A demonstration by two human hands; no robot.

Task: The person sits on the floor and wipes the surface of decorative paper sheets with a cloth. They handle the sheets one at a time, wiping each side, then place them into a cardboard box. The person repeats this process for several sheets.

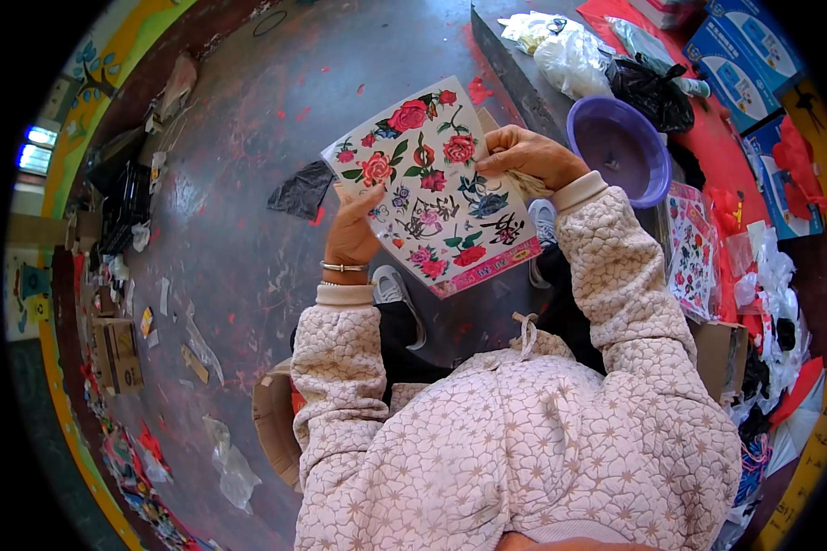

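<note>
Tilting above the floor [239,285], the sheet [432,197] spans the left hand [351,231] and right hand [535,158], flower-printed face up. Left grip: thumb on the face at the left edge, fingers behind. Right grip: thumb and forefinger pinch the right edge. Basin [572,138]: purple, beside the right hand; contents indistinct. Carton [271,418]: beside the left sleeve [335,367]; red material inside.
</note>
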